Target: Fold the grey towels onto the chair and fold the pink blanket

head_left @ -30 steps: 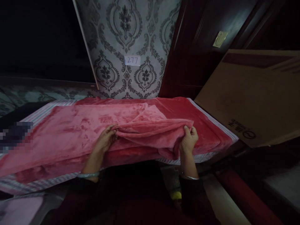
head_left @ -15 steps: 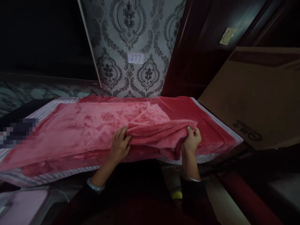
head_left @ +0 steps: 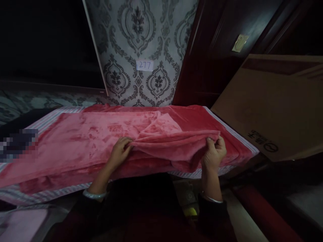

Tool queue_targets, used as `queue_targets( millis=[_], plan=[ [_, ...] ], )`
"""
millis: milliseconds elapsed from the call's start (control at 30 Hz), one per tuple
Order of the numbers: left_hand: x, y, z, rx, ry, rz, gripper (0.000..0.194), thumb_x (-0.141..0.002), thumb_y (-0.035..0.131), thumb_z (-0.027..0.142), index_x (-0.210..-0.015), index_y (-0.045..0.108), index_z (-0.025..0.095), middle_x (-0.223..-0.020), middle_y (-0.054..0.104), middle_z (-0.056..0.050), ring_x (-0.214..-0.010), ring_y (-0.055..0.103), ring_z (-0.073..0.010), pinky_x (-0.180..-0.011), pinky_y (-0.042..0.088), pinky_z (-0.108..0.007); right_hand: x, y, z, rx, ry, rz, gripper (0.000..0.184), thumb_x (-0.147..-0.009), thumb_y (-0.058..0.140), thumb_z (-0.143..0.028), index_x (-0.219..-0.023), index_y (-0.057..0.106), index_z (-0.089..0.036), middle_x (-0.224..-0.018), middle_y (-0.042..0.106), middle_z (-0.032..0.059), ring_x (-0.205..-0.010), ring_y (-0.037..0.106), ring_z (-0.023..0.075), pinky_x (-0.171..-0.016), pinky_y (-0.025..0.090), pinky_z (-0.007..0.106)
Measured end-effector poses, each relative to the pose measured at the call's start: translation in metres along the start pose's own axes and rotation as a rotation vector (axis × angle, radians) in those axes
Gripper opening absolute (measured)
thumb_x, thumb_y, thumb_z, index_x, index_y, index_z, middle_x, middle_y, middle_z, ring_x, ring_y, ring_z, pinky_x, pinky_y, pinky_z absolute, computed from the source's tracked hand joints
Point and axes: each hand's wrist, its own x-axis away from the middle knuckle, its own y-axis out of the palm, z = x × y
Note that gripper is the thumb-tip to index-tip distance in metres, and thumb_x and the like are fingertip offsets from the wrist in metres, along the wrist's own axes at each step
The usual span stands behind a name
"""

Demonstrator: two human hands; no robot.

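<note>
A plush pink-red blanket (head_left: 83,137) lies spread over a long surface, its paler side up on the left and its deeper red side showing at the right. My left hand (head_left: 121,150) pinches the blanket's edge near the middle. Farther right, my right hand (head_left: 214,151) grips a corner of it between thumb and fingers. The stretch between both hands is lifted and pulled fairly straight, with the cloth sagging below it. Beneath the blanket, a striped white-and-blue cloth (head_left: 239,136) shows along the edges.
A large cardboard box (head_left: 282,104) leans at the right beside a dark red door (head_left: 214,50). On the patterned wall is a paper label (head_left: 144,65) reading 277. A black screen (head_left: 47,43) stands at the back left. A pinkish seat or stool top (head_left: 22,223) shows at lower left.
My hands have moved apart, the left one leftward and the right one rightward. The blanket edge between them has become straighter and tauter.
</note>
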Motion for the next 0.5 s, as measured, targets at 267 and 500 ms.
queue_targets(
  millis=[267, 500],
  plan=[
    [0.008, 0.002, -0.019, -0.08, -0.14, -0.111, 0.025, -0.082, 0.058, 0.041, -0.095, 0.071, 0.024, -0.098, 0.075, -0.009, -0.092, 0.066, -0.0275, -0.086, 0.052, -0.036, -0.005, -0.006, 0.002, 0.019, 0.112, -0.159, 0.038, -0.066, 0.079, -0.042, -0.094, 0.071, -0.019, -0.089, 0.069, 0.0004, -0.083, 0.06, 0.017, -0.084, 0.049, 0.033],
    [0.0, 0.001, -0.015, 0.028, -0.208, 0.01, 0.016, -0.081, 0.057, 0.036, -0.079, 0.068, 0.024, -0.074, 0.069, -0.003, -0.07, 0.06, -0.0212, -0.068, 0.049, -0.029, -0.007, -0.021, 0.011, 0.236, 0.421, -0.837, 0.036, -0.056, 0.088, -0.047, -0.068, 0.07, -0.018, -0.064, 0.067, 0.0003, -0.065, 0.06, 0.0187, -0.059, 0.049, 0.029]
  ],
)
